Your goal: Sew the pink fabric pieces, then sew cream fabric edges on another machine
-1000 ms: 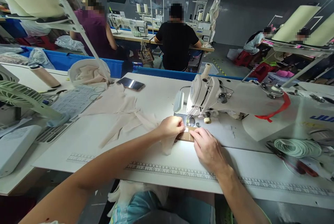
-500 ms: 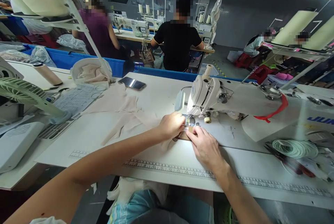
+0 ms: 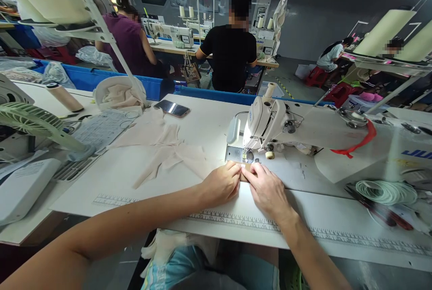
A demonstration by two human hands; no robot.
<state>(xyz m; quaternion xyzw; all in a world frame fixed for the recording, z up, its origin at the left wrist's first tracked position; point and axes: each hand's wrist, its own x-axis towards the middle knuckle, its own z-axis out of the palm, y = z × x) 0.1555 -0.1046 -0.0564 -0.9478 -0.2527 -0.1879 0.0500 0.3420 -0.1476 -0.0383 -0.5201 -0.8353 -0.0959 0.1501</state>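
A white sewing machine (image 3: 261, 121) stands before me, its presser foot and needle area (image 3: 249, 155) lit. Just in front of the foot, my left hand (image 3: 221, 184) is closed, fingertips pinched at the edge of a small white piece (image 3: 243, 165), possibly fabric. My right hand (image 3: 268, 188) is closed from the other side, thumb and forefinger meeting the left fingertips there. Beneath the fingers lies a flat brown piece (image 3: 243, 178), mostly covered. The white piece's full shape is hidden. To the left, pale pink cut fabric (image 3: 168, 146) is spread on the table.
A phone (image 3: 173, 108), a white bin (image 3: 118, 93) of fabric and a green fan (image 3: 33, 121) are to the left. Coiled mint cord (image 3: 386, 191) and red-handled scissors (image 3: 400, 219) lie right. A printed ruler (image 3: 236, 222) runs along the front edge. Co-workers sit beyond.
My left hand has come back from beside the presser foot towards me, uncovering the metal plate. My right hand stays nearly in place, the fingertips now meeting.
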